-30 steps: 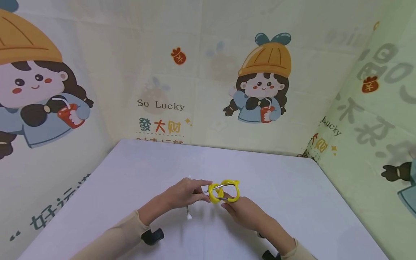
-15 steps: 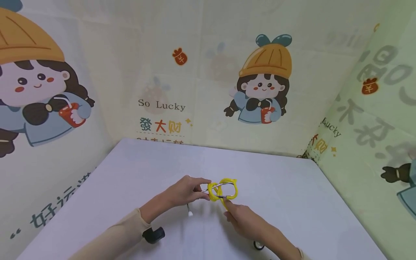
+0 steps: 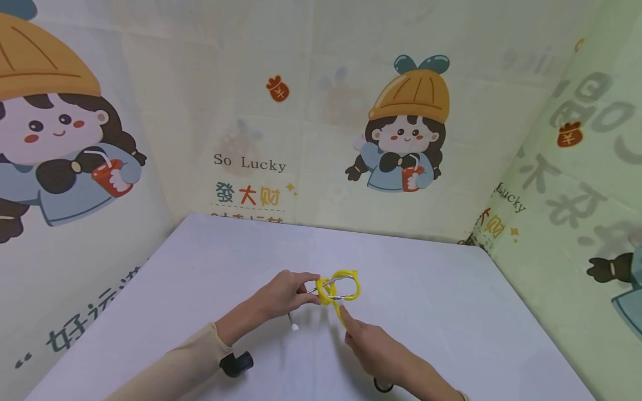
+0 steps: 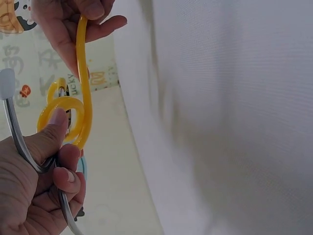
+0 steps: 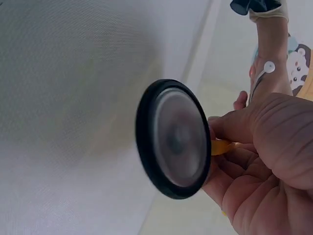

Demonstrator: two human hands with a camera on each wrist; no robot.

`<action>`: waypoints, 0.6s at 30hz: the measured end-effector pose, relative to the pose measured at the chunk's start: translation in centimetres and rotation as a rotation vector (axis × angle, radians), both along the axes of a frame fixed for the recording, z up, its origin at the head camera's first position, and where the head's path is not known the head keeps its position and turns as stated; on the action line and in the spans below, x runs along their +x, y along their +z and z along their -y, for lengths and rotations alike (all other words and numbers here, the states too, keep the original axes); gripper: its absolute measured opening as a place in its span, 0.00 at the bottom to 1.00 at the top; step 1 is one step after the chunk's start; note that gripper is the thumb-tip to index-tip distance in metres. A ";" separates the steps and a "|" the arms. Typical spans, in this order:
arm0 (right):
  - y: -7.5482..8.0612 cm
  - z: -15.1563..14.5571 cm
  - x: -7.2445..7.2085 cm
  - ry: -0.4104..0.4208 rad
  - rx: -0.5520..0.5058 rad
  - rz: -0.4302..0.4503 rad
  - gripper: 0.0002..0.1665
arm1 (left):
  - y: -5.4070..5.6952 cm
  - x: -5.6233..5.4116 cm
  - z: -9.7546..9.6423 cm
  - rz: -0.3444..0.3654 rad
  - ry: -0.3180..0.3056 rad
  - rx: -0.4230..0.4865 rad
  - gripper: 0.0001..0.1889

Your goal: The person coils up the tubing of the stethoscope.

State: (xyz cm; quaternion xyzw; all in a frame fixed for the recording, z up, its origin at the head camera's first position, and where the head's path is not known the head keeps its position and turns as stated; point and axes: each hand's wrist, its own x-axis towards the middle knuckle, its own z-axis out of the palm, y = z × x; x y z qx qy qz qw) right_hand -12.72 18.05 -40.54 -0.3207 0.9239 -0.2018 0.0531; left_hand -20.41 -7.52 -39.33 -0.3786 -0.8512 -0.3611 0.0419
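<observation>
A stethoscope with yellow tubing (image 3: pixel 359 287) is held up over the table, its tube wound in loops about its metal ear tubes. My left hand (image 3: pixel 286 292) pinches the bundle at its left end; in the left wrist view the thumb (image 4: pixel 57 120) presses on a yellow coil. A white ear tip (image 4: pixel 7 83) stands out beside that hand. My right hand (image 3: pixel 378 348), lower and to the right, grips the stretch of tube that runs down from the loops. Close by it hangs the round, black-rimmed chest piece (image 5: pixel 176 139).
The white tabletop (image 3: pixel 426 301) lies beneath both hands. Behind and beside it rise cloth walls printed with cartoon figures (image 3: pixel 406 133). A black device (image 3: pixel 237 365) is strapped at the left wrist.
My right hand has moved down from the loops, drawing a length of yellow tube out with it. The left hand keeps its pinch, and the bundle has shifted slightly left.
</observation>
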 end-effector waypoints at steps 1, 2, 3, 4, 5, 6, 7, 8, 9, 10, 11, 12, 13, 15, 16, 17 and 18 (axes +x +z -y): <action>0.0 0.0 0.1 0.002 -0.002 -0.004 0.35 | 0.0 0.0 0.0 0.000 0.007 -0.004 0.27; 0.1 0.1 0.2 0.005 -0.004 -0.009 0.36 | -0.1 0.0 0.0 0.000 0.013 -0.006 0.27; 0.1 0.2 0.3 0.011 -0.005 -0.017 0.36 | -0.1 0.0 0.0 -0.001 0.021 -0.010 0.27; 0.1 0.2 0.4 0.019 -0.007 -0.020 0.36 | -0.1 0.0 0.0 -0.004 0.029 -0.016 0.27; 0.1 0.3 0.5 0.034 -0.012 -0.032 0.35 | -0.2 0.0 0.0 -0.006 0.038 -0.022 0.27; 0.1 0.4 0.6 0.049 -0.019 -0.040 0.34 | -0.3 0.0 0.0 -0.005 0.044 -0.028 0.28; 0.2 0.4 0.7 0.055 -0.023 -0.027 0.31 | -0.3 0.0 0.0 -0.005 0.049 -0.036 0.27; 0.3 0.5 0.8 0.062 -0.028 -0.016 0.27 | -0.4 0.0 0.0 -0.002 0.050 -0.040 0.27; 0.3 0.6 0.8 0.066 -0.033 0.005 0.23 | -0.5 0.0 -0.1 -0.001 0.051 -0.046 0.27; 0.4 0.6 0.8 0.070 -0.041 0.025 0.19 | -0.5 -0.1 -0.1 -0.001 0.049 -0.051 0.27; 0.5 0.7 0.8 0.077 -0.053 0.035 0.15 | -0.6 -0.1 -0.1 -0.001 0.046 -0.054 0.27; 0.5 0.7 0.8 0.078 -0.061 0.050 0.12 | -0.6 -0.1 -0.1 -0.002 0.043 -0.057 0.27; 0.6 0.7 0.8 0.079 -0.070 0.061 0.09 | -0.6 -0.1 -0.1 -0.002 0.041 -0.059 0.27; 0.7 0.8 0.8 0.096 -0.090 0.067 0.09 | -0.7 -0.1 -0.1 -0.002 0.039 -0.065 0.27; 0.8 0.8 0.8 0.104 -0.096 0.069 0.08 | -0.7 -0.1 -0.2 0.000 0.038 -0.069 0.27; 0.8 0.8 0.8 0.113 -0.103 0.065 0.08 | -0.7 0.0 -0.2 0.003 0.039 -0.073 0.26; 0.9 0.8 0.8 0.120 -0.107 0.060 0.08 | -0.7 0.0 -0.2 0.009 0.038 -0.076 0.26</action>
